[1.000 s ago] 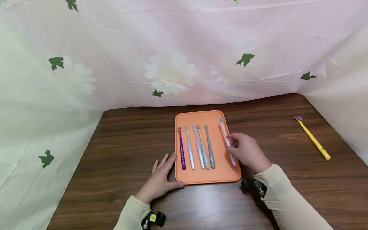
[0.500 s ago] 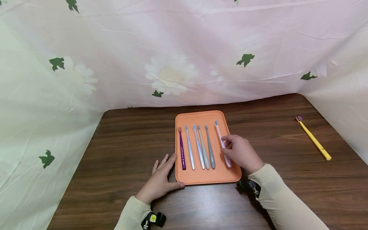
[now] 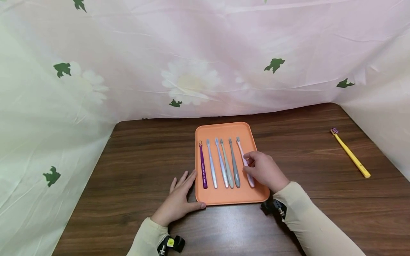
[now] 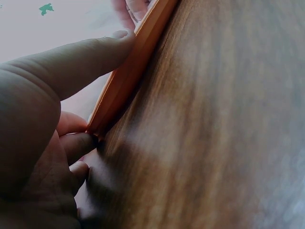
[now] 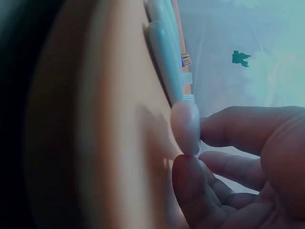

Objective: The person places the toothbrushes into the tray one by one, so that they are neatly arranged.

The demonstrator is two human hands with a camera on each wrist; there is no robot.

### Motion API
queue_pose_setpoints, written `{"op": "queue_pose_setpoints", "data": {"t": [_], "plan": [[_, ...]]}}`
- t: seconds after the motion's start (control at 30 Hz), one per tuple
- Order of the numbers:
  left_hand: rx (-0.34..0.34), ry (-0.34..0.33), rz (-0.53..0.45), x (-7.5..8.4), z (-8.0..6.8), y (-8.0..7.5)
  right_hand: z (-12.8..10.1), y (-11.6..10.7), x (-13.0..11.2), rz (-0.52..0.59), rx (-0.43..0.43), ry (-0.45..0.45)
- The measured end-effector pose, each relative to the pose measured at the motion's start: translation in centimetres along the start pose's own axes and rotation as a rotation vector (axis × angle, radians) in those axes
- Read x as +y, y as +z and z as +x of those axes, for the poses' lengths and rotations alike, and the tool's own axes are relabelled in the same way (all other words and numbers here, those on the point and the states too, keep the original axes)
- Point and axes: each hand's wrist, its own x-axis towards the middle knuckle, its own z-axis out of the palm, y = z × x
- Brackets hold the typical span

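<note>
An orange tray holds a row of toothbrushes. From the left lie a purple toothbrush, two pale blue ones, a pale green toothbrush and a grey toothbrush. My right hand pinches a light pink toothbrush between thumb and fingers, just right of the grey one. Its rounded handle end shows in the right wrist view. My left hand is spread at the tray's near left corner, thumb on the front rim and fingertips at the left side.
A yellow toothbrush with purple bristles lies on the dark wooden table, far to the right of the tray. Floral cloth hangs behind the table and along both sides.
My right hand has carried the pink toothbrush leftward, from the tray's right rim to beside the grey toothbrush. The left hand has stayed at the tray corner.
</note>
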Motion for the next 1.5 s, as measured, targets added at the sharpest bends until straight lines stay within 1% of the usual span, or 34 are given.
{"op": "queue_pose_setpoints", "data": {"t": [0.27, 0.7, 1.03, 1.5], "plan": [[0.011, 0.023, 0.008, -0.12, 0.09, 0.08, 0.24, 0.43, 0.19, -0.018, -0.001, -0.033], [0.003, 0.016, 0.005, 0.01, 0.08, 0.05, 0.36, 0.74, 0.11, -0.023, -0.017, -0.043], [0.0, 0.003, 0.01, -0.06, 0.15, 0.02, 0.57, 0.84, 0.04, -0.038, -0.026, -0.039], [0.0, 0.007, 0.005, -0.16, 0.17, 0.04, 0.61, 0.98, -0.18, -0.071, -0.039, -0.027]]}}
